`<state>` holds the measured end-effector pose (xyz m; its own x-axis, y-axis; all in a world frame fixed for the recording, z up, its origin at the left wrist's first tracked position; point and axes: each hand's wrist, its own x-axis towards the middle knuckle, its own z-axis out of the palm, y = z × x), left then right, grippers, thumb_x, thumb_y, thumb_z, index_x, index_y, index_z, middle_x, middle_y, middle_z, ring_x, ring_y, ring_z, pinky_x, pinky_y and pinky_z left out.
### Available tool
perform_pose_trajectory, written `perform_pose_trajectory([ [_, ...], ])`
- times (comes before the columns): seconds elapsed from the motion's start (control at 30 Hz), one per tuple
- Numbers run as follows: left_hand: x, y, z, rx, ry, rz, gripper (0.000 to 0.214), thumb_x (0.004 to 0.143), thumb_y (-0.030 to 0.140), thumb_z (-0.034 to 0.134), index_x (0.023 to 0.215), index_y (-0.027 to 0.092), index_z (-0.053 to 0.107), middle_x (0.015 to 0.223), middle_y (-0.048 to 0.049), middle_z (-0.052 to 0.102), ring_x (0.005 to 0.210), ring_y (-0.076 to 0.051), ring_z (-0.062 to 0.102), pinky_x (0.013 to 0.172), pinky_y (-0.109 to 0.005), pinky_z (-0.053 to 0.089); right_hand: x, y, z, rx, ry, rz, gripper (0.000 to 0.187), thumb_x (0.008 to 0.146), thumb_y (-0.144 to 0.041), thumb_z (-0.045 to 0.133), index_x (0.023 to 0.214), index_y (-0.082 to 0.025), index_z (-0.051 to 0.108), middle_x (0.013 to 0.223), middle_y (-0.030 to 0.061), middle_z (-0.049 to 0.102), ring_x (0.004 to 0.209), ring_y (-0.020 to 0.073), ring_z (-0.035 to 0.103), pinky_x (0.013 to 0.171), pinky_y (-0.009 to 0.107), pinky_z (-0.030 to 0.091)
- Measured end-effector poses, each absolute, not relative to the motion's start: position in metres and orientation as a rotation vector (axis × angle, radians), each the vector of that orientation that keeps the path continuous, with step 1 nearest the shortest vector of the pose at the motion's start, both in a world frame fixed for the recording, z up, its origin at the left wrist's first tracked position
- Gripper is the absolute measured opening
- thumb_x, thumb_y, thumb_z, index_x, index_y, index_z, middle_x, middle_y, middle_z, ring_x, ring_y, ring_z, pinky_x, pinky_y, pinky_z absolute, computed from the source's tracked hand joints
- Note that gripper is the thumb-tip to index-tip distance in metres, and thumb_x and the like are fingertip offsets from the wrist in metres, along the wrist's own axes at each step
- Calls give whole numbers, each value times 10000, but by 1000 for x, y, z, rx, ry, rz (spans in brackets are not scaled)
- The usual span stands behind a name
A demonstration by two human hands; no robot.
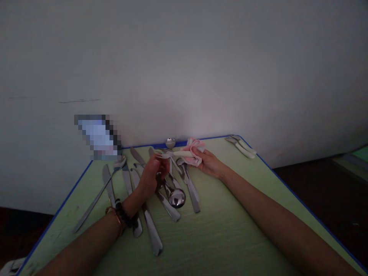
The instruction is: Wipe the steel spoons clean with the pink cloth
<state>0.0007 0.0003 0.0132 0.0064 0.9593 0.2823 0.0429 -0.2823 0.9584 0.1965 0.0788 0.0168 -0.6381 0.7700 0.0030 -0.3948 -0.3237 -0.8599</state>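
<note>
Forearms (92,239) cropped below, left fingers (164,167) curled at fork (170,155) tines, hold unclear, right fingers (199,152) pinching cloth (191,146) around handle (183,153)

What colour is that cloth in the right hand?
The cloth is pink and white, as seen in the head view.

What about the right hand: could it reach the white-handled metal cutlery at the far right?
Probably yes: bare green tabletop stretches to the cutlery, though the right hand holds a pink-and-white cloth and white-handled metal fork.
</note>
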Motion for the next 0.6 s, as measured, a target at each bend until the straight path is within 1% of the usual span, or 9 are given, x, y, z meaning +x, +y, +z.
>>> perform_pose_trajectory([
  [0.1, 2, 1, 14, 1583, 1233, 1284, 332, 828, 493, 525, 880, 165, 516, 714, 19, 522, 537, -92, 428, 486, -208, 360, 197, 78, 18, -540, -1187, 2021, 303, 754, -387, 688, 936, -145, 685, 843, 35, 699, 718, 102, 616, 630, 188, 485],
  [0.13, 2, 1, 14, 1611, 1279, 1261, 311, 835, 460, 533, 904, 156, 536, 696, 23, 514, 540, -94, 429, 490, -206, 358, 196, 77, 18, -540, -1207, 2026, 311, 746, -385, 697, 937, -139, 685, 836, 36, 699, 723, 103, 615, 632, 186, 481],
  [0.23, 2, 3, 17, 1657, 1330, 1249, 318, 876, 422, 479, 991, 142, 576, 616, 39, 476, 522, -103, 431, 478, -209, 351, 195, 75, 20, -535, -1265, 2042, 334, 726, -381, 716, 944, -130, 686, 821, 37, 695, 730, 110, 612, 628, 190, 476],
  [0.3, 0, 4, 18, 1679, 1359, 1258, 320, 880, 403, 481, 1039, 145, 584, 606, 42, 487, 515, -107, 446, 483, -213, 365, 195, 75, 21, -530, -1292, 2049, 355, 720, -395, 716, 955, -131, 685, 826, 37, 693, 712, 112, 608, 598, 194, 473],
  [0.37, 0, 3, 19, 1707, 1387, 1278, 314, 851, 391, 536, 1054, 158, 593, 691, 16, 574, 572, -119, 514, 539, -224, 419, 194, 75, 21, -526, -1306, 2055, 359, 727, -406, 706, 959, -132, 683, 830, 37, 690, 681, 108, 597, 566, 194, 466],
  [0.43, 0, 2, 19, 1737, 1378, 1304, 300, 802, 389, 607, 1014, 176, 617, 854, -27, 657, 716, -154, 597, 653, -255, 481, 195, 75, 21, -526, -1303, 2058, 343, 735, -401, 701, 947, -131, 684, 828, 37, 687, 660, 104, 589, 556, 195, 462],
  [0.5, 1, 0, 19, 1776, 1320, 1295, 279, 768, 385, 652, 963, 186, 644, 962, -54, 688, 855, -194, 631, 766, -298, 504, 195, 75, 19, -530, -1293, 2057, 325, 736, -394, 702, 925, -130, 685, 823, 38, 685, 670, 107, 593, 570, 200, 465],
  [0.6, 2, -2, 19, 1832, 1244, 1253, 271, 765, 367, 662, 971, 191, 671, 1009, -70, 709, 946, -220, 641, 858, -337, 500, 196, 76, 17, -532, -1297, 2057, 317, 740, -398, 699, 907, -128, 684, 807, 34, 680, 674, 105, 591, 581, 197, 464],
])
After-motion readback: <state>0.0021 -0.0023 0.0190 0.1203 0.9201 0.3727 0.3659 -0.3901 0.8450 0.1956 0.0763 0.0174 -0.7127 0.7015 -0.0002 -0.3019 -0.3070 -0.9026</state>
